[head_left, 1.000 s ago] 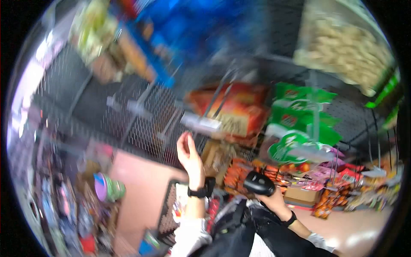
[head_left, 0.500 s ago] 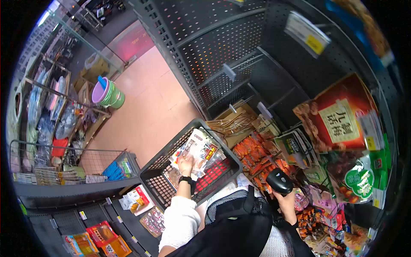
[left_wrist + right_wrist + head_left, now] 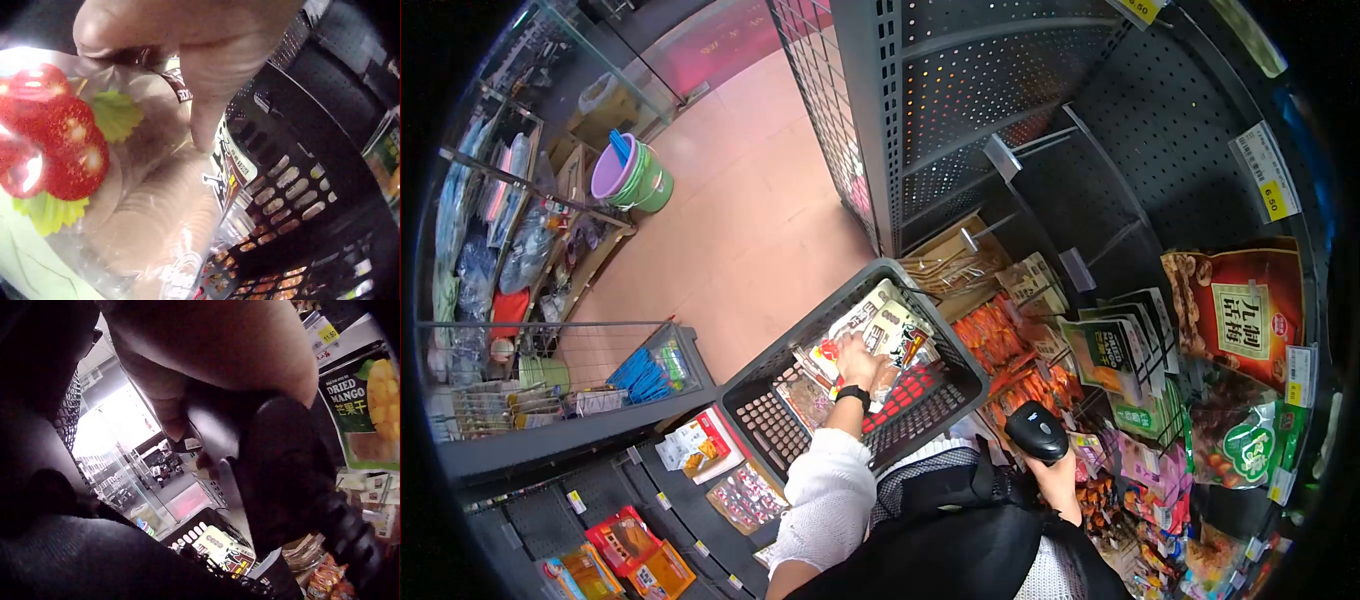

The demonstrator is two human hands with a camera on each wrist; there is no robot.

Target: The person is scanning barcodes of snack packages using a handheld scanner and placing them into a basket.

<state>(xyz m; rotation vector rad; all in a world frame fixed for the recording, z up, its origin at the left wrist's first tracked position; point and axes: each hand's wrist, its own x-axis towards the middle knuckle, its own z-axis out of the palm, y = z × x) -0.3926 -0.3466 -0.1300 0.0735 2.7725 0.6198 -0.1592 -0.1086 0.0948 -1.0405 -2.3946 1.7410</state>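
Inside the black shopping basket [image 3: 755, 400], my left hand [image 3: 856, 364] grips a clear snack packet [image 3: 134, 219]. This packet has red berries and green leaves printed on it, with stacks of thin round slices showing through. Thumb and fingers bend over its upper edge in the left wrist view. Pale packets [image 3: 897, 328] with dark lettering lie under and beyond the hand. My right hand [image 3: 1055, 482] holds a black handheld barcode scanner [image 3: 1037, 432] by its handle, beside the snack rack. The scanner's dark body fills the middle of the right wrist view.
Dried mango packets [image 3: 365, 406], a red snack bag [image 3: 1245, 305] and a green-topped bag [image 3: 1240, 445] hang at right. Orange-wrapped snacks [image 3: 985, 335] lie beside the basket. A dark perforated shelf [image 3: 960, 115] stands ahead. Purple and green buckets [image 3: 645, 185] stand on the pink floor.
My left hand, raised before the shelf a second ago, has come down into the basket onto the packets. My right hand keeps hold of the scanner. The head view has turned.
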